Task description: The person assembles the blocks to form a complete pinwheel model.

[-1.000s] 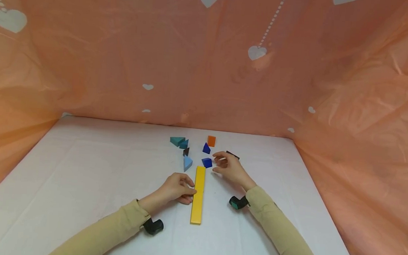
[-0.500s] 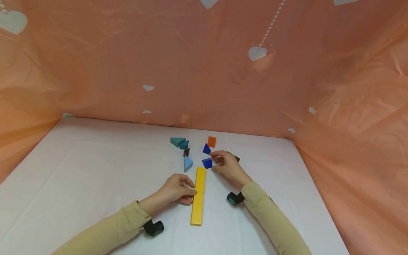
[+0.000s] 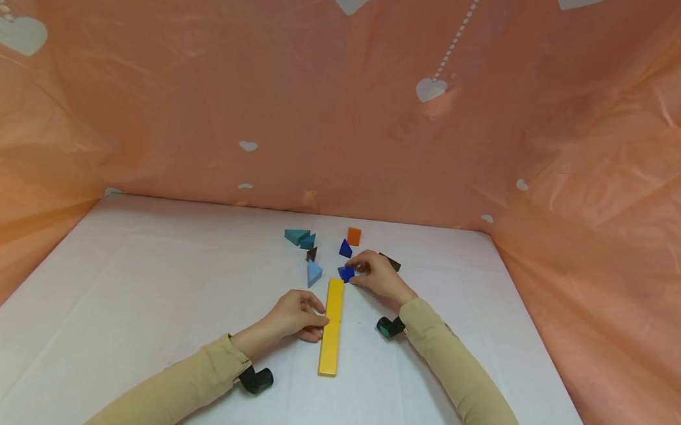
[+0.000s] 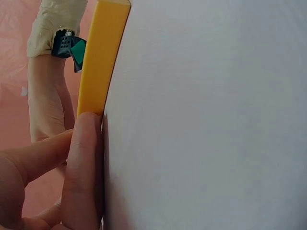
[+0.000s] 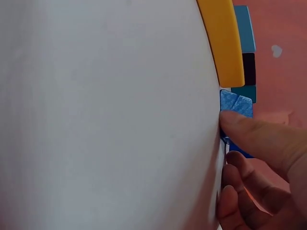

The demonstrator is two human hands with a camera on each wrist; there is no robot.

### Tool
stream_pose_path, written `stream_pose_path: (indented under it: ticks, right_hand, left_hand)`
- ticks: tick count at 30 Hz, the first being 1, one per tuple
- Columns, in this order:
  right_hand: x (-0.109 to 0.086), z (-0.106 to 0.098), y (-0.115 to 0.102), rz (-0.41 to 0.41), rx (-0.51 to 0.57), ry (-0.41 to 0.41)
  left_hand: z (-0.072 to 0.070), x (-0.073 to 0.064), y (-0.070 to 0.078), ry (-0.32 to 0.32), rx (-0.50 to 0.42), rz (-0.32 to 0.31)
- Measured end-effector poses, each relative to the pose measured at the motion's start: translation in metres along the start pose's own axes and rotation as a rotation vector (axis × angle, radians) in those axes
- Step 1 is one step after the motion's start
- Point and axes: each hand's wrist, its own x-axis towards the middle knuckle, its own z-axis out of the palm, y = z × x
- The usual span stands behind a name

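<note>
Fingers of the right hand (image 3: 376, 274) are narrow, curled round the near blue block (image 3: 344, 272), the thumb over its near face. Those of the left hand (image 3: 290, 315) are bent against the left side of the yellow bar (image 3: 329, 358), thumb tip on its top edge; whether they pinch it, I cannot tell.

Orange cloth (image 3: 323, 107) with white hearts stands behind and at both sides of the white desk (image 3: 155, 273). Tan sleeves (image 3: 454, 369) reach in from the near edge, with black devices (image 3: 257, 381) at the wrists.

Yellow bar lies flat mid-desk, pointing away from the person; the near blue block sits just past its far end.

Teal block (image 3: 295, 236) lies far left, just beside the blue-green block (image 3: 307, 242). Dark bar (image 3: 392, 263) is partly hidden behind the right hand. Light blue block (image 3: 314, 274) lies left of the near blue block. Orange block (image 3: 353, 237) lies far back, the far blue block (image 3: 345, 248) just in front. Smallest, the dark block (image 3: 311, 254) sits between the blue-green and light blue ones.
</note>
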Motion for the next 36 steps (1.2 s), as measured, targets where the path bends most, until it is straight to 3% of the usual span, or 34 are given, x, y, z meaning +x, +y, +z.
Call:
stream_pose_path:
  ticks: [13, 29, 36]
  right_hand:
    - [0.005, 0.0, -0.006, 0.123, 0.031, 0.035]
    - [0.007, 0.003, -0.011, 0.154, -0.037, 0.08]
    - [0.006, 0.003, -0.01, 0.182, -0.007, 0.069]
  left_hand:
    - [0.0, 0.0, 0.0, 0.005, -0.006, 0.0]
    - [0.0, -0.001, 0.001, 0.0, 0.0, 0.006]
    - [-0.001, -0.001, -0.001, -0.009, -0.012, 0.014]
